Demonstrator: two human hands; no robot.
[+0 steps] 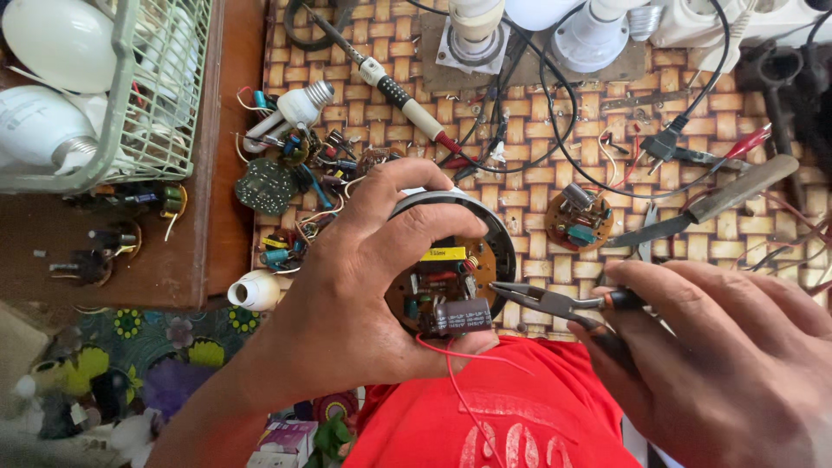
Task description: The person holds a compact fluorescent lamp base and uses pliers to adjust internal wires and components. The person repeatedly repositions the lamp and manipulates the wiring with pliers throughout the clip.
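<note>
Nearest, at 6 o'clock, red cloth point(511, 416) with two red wires point(459, 381) trailing over it. Left hand point(347, 295), centre, fingers curled tight round a round lamp base point(485, 238), its brown circuit board point(442, 286) facing up, thumb under the board. Right hand point(737, 355) at 4 o'clock, closed on the grips of needle-nose pliers point(542, 301); plier tips reach the board's right edge, next to a dark capacitor point(462, 315). Beyond, on the woven mat point(537, 186): loose small circuit board point(579, 221) at 2 o'clock, knife point(719, 199) beside it, soldering iron point(381, 74) at 12 o'clock, bulb parts point(290, 113) at 11 o'clock. Far at 10 o'clock, a wire basket point(160, 104) with white bulbs point(48, 39).
</note>
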